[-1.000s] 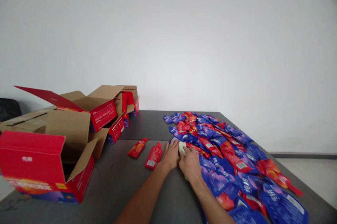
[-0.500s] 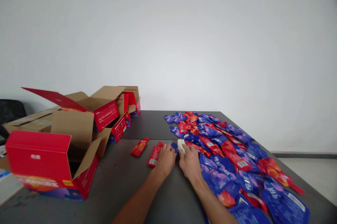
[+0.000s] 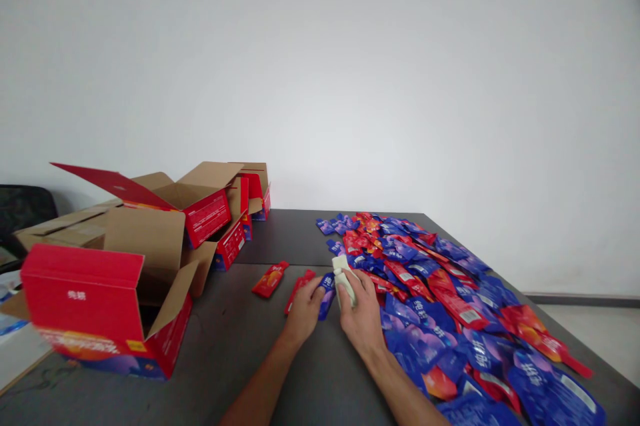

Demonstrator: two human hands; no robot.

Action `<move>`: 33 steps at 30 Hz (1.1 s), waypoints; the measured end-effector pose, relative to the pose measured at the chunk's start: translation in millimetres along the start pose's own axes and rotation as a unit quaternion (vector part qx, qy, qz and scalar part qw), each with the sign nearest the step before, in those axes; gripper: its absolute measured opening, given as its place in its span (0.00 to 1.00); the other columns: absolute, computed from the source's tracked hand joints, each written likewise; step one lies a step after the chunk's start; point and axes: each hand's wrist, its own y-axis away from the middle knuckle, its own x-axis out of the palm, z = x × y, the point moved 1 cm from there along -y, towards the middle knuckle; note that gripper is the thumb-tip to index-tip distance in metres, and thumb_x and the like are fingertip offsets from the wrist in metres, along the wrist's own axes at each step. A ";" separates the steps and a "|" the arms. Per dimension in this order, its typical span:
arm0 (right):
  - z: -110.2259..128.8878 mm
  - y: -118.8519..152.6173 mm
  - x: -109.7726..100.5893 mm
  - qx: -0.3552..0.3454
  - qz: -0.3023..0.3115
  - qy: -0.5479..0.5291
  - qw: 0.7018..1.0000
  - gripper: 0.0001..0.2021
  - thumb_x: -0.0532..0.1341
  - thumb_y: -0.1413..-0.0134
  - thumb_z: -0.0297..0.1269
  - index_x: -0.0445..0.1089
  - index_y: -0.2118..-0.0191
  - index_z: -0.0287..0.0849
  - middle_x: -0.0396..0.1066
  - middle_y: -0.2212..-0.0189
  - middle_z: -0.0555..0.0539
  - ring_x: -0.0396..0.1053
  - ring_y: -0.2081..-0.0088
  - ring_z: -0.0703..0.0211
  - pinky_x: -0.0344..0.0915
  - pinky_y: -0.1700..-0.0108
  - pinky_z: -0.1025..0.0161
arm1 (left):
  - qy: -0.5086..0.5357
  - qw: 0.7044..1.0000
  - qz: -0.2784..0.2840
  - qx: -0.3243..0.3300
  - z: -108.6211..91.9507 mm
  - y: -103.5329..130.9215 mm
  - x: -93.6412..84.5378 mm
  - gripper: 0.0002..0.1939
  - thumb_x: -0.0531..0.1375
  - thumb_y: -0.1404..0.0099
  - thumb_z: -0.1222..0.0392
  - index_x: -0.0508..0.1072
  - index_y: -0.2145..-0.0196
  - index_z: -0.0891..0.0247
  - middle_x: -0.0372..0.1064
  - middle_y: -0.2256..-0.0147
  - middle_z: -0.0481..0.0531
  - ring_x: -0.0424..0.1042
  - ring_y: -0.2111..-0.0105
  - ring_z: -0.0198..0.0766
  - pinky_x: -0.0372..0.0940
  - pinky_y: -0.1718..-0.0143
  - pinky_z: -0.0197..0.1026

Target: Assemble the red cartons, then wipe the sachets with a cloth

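My left hand [image 3: 303, 309] is closed on a small blue pouch [image 3: 327, 293], thumb on top, held just over the dark table. In my right hand [image 3: 361, 316] is a small white hand-held device [image 3: 343, 273] with a blocky head; its exact kind I cannot make out. The device's head is close beside the blue pouch; whether they touch I cannot tell. Partly behind my left hand lies a red pouch [image 3: 295, 289]. Farther left, another red pouch [image 3: 271, 279] lies flat on the table.
A wide pile of blue and red pouches [image 3: 430, 306] covers the table's right side. To the left stand several open red cartons [image 3: 85, 293] with raised flaps. Behind them are brown cardboard boxes [image 3: 75, 233] and a black chair [image 3: 25, 213]. A white wall rises behind the dark table [image 3: 220, 359].
My left hand has picked the blue pouch up from the table. My right hand has raised and tilted the white device, so more of it shows. The view has shifted slightly.
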 end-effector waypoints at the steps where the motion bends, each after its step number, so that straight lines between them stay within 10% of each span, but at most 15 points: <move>1: 0.6 0.1 -0.2 0.000 -0.001 0.001 1.000 0.17 0.54 0.35 0.43 0.70 0.45 0.46 0.65 0.46 0.40 0.63 0.44 0.49 0.62 0.40 0.49 | 0.025 1.000 -0.003 -0.008 0.2 -0.3 -0.4 0.13 0.63 0.40 0.55 0.79 0.58 0.58 0.76 0.58 0.53 0.70 0.56 0.47 0.61 0.50 0.43; 10: -2.2 6.0 7.2 -0.043 0.026 0.020 0.999 0.17 0.56 0.36 0.41 0.71 0.45 0.46 0.66 0.47 0.40 0.64 0.45 0.49 0.64 0.41 0.49 | 0.270 0.956 0.027 -0.108 -9.8 5.0 -2.2 0.32 0.62 0.55 0.73 0.73 0.50 0.62 0.76 0.60 0.53 0.70 0.70 0.33 0.61 0.69 0.33; 18: 1.9 18.5 18.2 -0.082 0.115 0.039 0.989 0.19 0.54 0.38 0.36 0.68 0.42 0.50 0.66 0.48 0.41 0.64 0.46 0.48 0.65 0.43 0.49 | 0.281 0.953 0.073 -0.084 -5.7 6.0 -2.7 0.44 0.57 0.60 0.78 0.69 0.42 0.57 0.72 0.47 0.56 0.72 0.54 0.43 0.63 0.61 0.36; 27: -16.1 -0.9 2.6 -0.038 0.027 0.104 0.993 0.20 0.54 0.36 0.39 0.69 0.42 0.45 0.63 0.47 0.38 0.63 0.46 0.46 0.64 0.43 0.46 | 0.239 0.954 0.142 -0.113 0.7 12.9 3.9 0.46 0.55 0.60 0.79 0.68 0.41 0.58 0.73 0.49 0.56 0.73 0.58 0.42 0.61 0.70 0.33; 33: 12.7 13.2 7.5 -0.088 0.131 0.080 0.984 0.20 0.54 0.39 0.32 0.69 0.43 0.52 0.65 0.48 0.42 0.64 0.49 0.48 0.68 0.48 0.51 | 0.289 0.949 0.093 -0.085 -2.2 7.9 -0.5 0.46 0.55 0.61 0.79 0.69 0.42 0.58 0.72 0.48 0.55 0.71 0.52 0.44 0.64 0.57 0.37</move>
